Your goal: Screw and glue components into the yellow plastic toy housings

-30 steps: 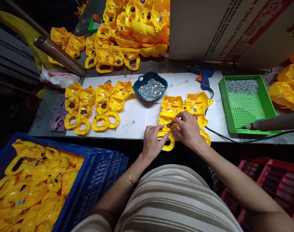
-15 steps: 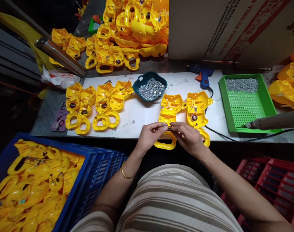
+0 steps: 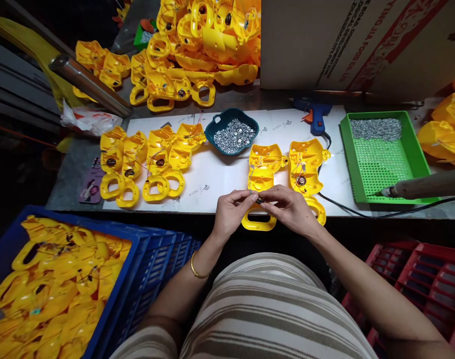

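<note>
Between my fingertips is a small dark round part with thin wires running up from it. My left hand pinches it from the left, and my right hand grips its right side. Both hands are above the lower part of a yellow plastic shell, whose handle loop shows below my fingers. Just right of it lies a second yellow shell with wires and a round dark part inside. A teal bowl of small metal pieces sits behind the hands.
More yellow shells lie left on the white sheet. A blue glue gun and green basket are at right. A metal-tipped rod crosses the basket. A blue crate is at lower left, red crates at lower right.
The dark round part now shows between my fingertips. My right hand has shifted slightly left and up. The view has moved slightly.
</note>
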`<state>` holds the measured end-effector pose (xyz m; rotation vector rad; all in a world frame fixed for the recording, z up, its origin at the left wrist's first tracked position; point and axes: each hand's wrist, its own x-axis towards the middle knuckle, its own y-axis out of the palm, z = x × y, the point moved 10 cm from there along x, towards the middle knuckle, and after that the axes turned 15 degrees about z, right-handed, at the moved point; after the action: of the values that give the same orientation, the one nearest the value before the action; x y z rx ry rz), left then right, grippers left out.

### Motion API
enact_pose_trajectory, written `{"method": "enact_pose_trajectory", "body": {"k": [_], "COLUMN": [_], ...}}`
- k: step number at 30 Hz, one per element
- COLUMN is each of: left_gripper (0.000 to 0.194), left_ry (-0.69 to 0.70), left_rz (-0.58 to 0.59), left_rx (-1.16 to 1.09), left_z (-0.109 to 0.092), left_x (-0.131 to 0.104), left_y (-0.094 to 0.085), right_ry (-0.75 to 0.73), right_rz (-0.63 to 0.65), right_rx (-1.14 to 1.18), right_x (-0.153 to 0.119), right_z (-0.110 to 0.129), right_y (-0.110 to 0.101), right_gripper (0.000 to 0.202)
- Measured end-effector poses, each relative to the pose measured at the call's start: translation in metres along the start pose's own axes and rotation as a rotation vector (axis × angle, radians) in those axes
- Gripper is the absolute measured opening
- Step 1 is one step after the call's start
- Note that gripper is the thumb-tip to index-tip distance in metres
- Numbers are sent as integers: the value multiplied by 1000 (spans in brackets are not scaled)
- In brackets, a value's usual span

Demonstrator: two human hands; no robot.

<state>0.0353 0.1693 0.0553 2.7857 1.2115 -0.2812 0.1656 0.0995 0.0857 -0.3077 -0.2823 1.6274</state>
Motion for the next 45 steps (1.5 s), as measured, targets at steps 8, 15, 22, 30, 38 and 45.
{"method": "enact_pose_trajectory", "body": {"k": [8,15,22,30,38,45], "left_gripper": [23,30,69,75,79,82], "left_ry": [40,137,110,72,37,28], "left_rz": [26,-118,-9,28,-31,12], "left_rx": [79,280,296,176,277,221], "left_z": [-4,-12,1,6,-1,10], "left_x": [-1,0,15,15,24,33], "left_y": [1,-12,-2,8,10,10], "right_ry": [57,129,309,303,325,390], "right_rz": [11,-123,-98,-89,65,60], "right_rx": [343,-273,-751,-830,-791,-794], "right_x": [5,5,21,24,27,22], "right_z": [-25,-1,-3,-4,-7,-11], "right_y": [6,-16,-9,-1,6,-4], "right_gripper": [27,20,27,30,30,31]}}
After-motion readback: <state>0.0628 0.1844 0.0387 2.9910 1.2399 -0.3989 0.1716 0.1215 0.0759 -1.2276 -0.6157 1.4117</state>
